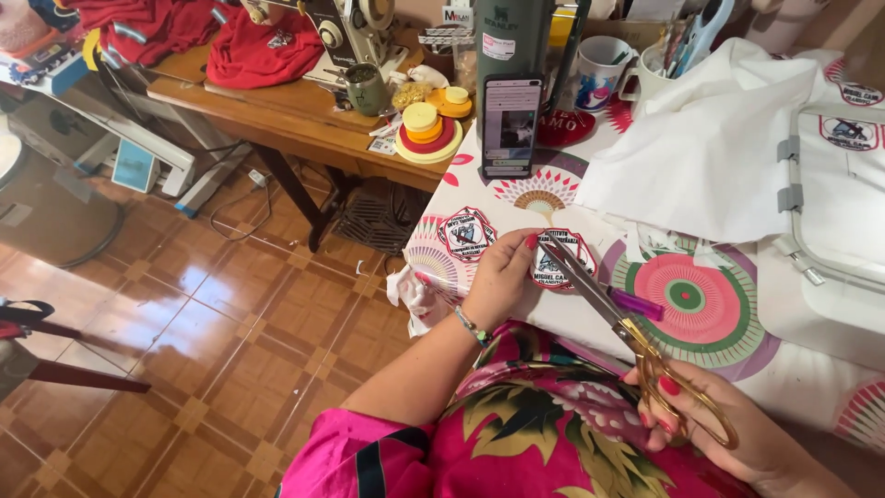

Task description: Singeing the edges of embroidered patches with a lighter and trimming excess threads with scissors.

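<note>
Hands grip patch, scissors.

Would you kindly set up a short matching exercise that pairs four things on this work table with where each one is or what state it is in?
Things:
1. scissors
2. embroidered patch
3. phone
4. white fabric

Places or states:
A. propped upright against a dark green bottle
B. held by gold handles in the right hand
C. heaped beside the embroidery hoop
D. pinched at its edge by the left hand

Pairs: 1-B, 2-D, 3-A, 4-C
</note>
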